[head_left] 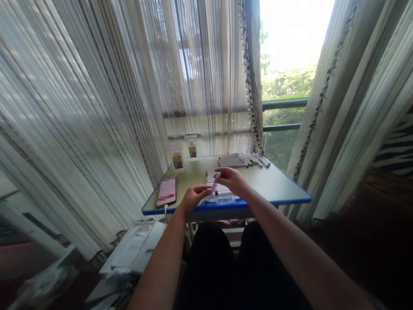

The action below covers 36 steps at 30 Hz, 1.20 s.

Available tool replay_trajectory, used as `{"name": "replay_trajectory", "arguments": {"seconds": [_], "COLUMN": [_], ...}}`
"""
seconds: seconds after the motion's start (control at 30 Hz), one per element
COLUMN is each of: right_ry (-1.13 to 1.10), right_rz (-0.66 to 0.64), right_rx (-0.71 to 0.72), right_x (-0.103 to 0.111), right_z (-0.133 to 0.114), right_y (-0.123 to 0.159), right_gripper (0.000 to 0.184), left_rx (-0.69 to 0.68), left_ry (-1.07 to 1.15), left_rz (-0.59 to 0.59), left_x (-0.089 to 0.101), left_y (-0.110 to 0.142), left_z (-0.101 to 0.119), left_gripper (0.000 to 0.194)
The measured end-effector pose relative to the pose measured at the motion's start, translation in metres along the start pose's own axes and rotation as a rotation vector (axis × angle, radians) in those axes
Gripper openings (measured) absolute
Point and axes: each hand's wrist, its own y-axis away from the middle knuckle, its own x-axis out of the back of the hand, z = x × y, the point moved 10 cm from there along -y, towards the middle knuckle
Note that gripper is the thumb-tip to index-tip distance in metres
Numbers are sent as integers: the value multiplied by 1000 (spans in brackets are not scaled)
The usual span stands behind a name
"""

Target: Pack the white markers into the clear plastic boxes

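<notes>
My right hand (pixel 232 180) pinches a white marker (pixel 214 186) near its top, holding it tilted over a clear plastic case (pixel 226 198) with several markers lying in it. My left hand (pixel 192 196) sits just to the left of the case, fingers curled toward the marker's lower end. A row of several more markers (pixel 241 160) lies at the far side of the small blue-edged table (pixel 280 187).
A phone (pixel 167 192) with a cable lies at the table's left front. Two small bottles (pixel 177 161) stand at the back left. Striped curtains hang behind and on both sides; a white box (pixel 132 249) lies on the floor at the left.
</notes>
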Motion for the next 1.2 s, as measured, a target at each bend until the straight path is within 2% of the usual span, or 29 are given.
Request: {"name": "replay_trajectory", "arguments": {"seconds": [0.13,0.2,0.33,0.4,0.47,0.6,0.77,0.83,1.0,1.2], "right_ry": [18,105,527,734,844,800,703,717,744,772], "right_rz": [-21,-14,56,-9,-97,-72,45,72,29,-33], "right_rx": [25,40,174,220,204,186,144,124,128,155], "right_x": [-24,-31,-28,-33,-35,-18,30,48,64,59], "right_z": [-4,-5,-15,-13,-2,7,9,12,19,21], "right_y": [-6,-5,8,16,23,30,34,38,48,55], "right_gripper": [29,35,45,37,26,19,20,20,19,19], "left_rx": [12,-3,20,39,45,56,49,55,46,38], "left_ry": [28,49,174,226,255,214,196,121,-99,-276], "left_rz": [17,12,103,143,128,114,308,331,242,50], "left_x": [0,-1,7,11,10,9,28,31,22,-1], "left_y": [-2,-3,-5,-4,-4,-2,-2,-2,-2,-1], "left_z": [-8,-9,-15,-18,-18,-18,-26,-28,-16,-4], "left_gripper": [43,41,47,50,51,47,56,53,47,38]}}
